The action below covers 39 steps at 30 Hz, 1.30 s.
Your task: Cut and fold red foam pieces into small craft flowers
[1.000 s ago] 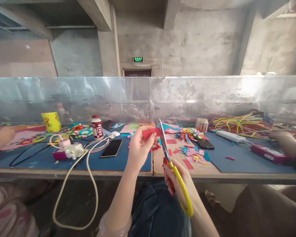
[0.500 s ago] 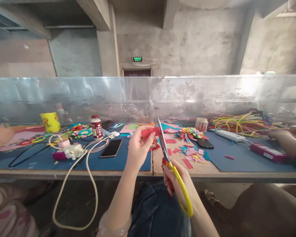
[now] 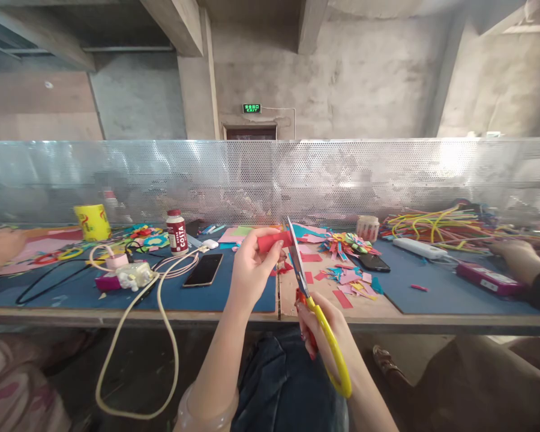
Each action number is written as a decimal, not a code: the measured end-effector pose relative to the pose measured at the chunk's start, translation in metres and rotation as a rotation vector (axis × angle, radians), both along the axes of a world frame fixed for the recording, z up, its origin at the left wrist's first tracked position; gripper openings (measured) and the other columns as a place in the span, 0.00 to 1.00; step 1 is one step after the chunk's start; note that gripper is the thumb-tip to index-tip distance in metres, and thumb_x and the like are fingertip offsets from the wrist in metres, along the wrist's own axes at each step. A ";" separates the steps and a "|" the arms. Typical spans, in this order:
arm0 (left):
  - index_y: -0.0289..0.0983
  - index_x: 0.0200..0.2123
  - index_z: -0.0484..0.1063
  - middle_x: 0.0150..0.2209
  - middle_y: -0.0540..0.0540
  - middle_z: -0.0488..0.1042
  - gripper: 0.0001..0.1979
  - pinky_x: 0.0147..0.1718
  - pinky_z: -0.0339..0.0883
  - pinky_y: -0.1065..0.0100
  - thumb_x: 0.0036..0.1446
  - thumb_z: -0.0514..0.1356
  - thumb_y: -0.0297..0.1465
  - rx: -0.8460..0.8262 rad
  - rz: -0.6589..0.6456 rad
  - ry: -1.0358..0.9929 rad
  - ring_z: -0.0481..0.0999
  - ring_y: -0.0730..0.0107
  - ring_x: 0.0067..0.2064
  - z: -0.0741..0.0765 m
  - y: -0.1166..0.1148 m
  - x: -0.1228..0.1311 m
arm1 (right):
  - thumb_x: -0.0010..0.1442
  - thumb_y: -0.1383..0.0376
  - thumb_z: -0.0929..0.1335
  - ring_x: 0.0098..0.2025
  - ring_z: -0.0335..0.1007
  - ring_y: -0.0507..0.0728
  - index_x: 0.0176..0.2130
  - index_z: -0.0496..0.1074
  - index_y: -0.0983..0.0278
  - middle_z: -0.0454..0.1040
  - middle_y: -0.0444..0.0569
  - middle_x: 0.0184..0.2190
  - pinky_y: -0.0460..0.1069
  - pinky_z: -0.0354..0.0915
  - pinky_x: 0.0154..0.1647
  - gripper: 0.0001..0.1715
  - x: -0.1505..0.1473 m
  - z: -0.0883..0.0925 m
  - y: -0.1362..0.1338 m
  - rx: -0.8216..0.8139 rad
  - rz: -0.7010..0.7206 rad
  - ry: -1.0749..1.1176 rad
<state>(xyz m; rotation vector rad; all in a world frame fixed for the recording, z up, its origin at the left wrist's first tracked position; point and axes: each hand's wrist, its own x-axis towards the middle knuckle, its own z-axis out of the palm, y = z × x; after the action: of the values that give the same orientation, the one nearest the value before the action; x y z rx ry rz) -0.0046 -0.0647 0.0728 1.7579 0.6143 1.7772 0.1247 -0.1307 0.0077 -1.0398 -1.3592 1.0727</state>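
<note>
A small strip of red paper [image 3: 270,240] is pinched between the thumb and fingers of my left hand [image 3: 254,264]. My right hand [image 3: 326,324] grips a pair of scissors [image 3: 327,336] with yellow and red handles, their blades pointing up and away from me. The blades stand at the right end of the red paper; whether they touch it I cannot tell. Beyond and to the right of the scissors, cut paper scraps [image 3: 353,279] in pink, blue and yellow lie on the tabletop. Loose red paper rectangles [image 3: 342,299] lie near them.
On the left are a black phone [image 3: 203,270], a Costa bottle [image 3: 176,233], a power strip [image 3: 135,276] with a looping cable, and a yellow tape roll [image 3: 92,222]. Another phone [image 3: 374,262] and a jar [image 3: 368,228] stand right. Other people's hands [image 3: 517,258] are at both sides.
Almost nothing differs. Both hands, the red paper and the scissors hold nearly the same position. At the far right, the other person's hand has shifted slightly.
</note>
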 end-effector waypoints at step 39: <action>0.39 0.41 0.67 0.30 0.48 0.73 0.11 0.32 0.70 0.68 0.52 0.58 0.30 0.012 -0.043 0.155 0.74 0.71 0.30 0.017 0.007 0.010 | 0.51 0.49 0.64 0.08 0.50 0.47 0.23 0.58 0.61 0.54 0.35 0.10 0.42 0.48 0.05 0.20 0.001 -0.012 0.014 -0.013 -0.171 0.091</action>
<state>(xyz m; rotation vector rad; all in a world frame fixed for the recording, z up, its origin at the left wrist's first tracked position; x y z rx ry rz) 0.0053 -0.0573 0.0899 1.9158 0.6244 1.6295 0.1253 -0.1170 -0.0040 -1.0833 -1.1702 0.9906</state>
